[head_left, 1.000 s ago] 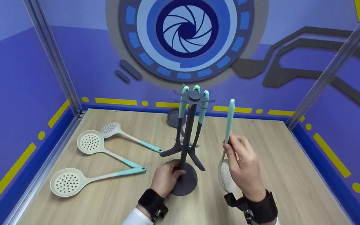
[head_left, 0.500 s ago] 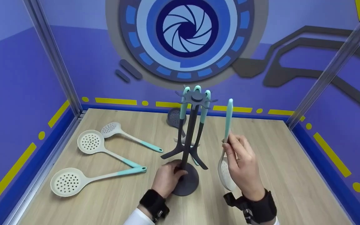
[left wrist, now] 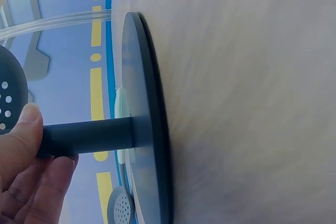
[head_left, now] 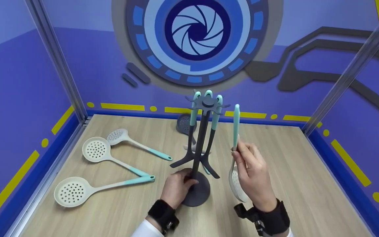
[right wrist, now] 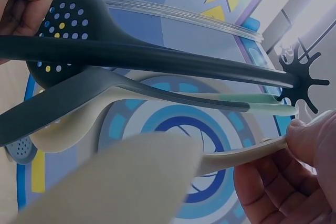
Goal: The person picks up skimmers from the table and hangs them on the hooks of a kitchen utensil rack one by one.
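Wood-grain tabletop point(head_left: 308, 177) below, I see the left hand point(head_left: 175, 188) low, gripping the dark stand point(head_left: 200, 144); right of it, the right hand point(head_left: 255, 172) pinches a skimmer point(head_left: 236, 128) upright, turquoise handle uppermost.

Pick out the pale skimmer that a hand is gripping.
It is the raised skimmer, pinched by the right hand, mint handle upward, right of the dark stand; the three left-side skimmers lie on the table.
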Demonstrator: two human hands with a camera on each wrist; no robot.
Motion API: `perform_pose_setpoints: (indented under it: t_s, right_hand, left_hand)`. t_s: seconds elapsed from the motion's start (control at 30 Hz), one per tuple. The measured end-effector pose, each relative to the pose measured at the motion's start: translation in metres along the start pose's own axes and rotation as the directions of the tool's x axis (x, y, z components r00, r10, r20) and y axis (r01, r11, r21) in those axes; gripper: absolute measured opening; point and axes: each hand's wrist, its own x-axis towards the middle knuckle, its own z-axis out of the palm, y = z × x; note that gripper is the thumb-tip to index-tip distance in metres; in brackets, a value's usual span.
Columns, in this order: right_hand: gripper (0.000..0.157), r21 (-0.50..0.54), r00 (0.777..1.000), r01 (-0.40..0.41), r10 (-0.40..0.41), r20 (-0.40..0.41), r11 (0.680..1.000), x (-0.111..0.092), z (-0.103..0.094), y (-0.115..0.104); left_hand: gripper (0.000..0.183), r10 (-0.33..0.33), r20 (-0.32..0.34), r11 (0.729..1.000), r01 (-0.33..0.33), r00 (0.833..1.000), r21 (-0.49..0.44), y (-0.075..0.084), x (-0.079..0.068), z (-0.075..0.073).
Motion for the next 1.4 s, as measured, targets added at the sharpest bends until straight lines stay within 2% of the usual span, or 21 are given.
perform_pose_setpoints:
  t_s: [0.3,1.2,1.4]
  right_hand:
    - [0.055,0.038,1.0,-0.022,0.022,0.003,0.999,0.002,0.005,0.001]
    - [0.054,0.038,0.998,-0.054,0.053,0.028,0.998,0.004,0.022,-0.007]
    - [0.053,0.05,0.998,-0.06,0.058,0.035,0.997,0.003,0.026,-0.007]
  left_hand:
    - [0.027,0.016,0.001,1.0,-0.016,1.0,-0.004,-0.001,0.001,0.0]
    - [0.027,0.072,-0.021,0.997,-0.072,0.997,0.021,-0.004,0.001,0.002]
    - [0.026,0.043,0.001,0.999,-0.043,0.999,0.028,-0.002,0.0,0.001]
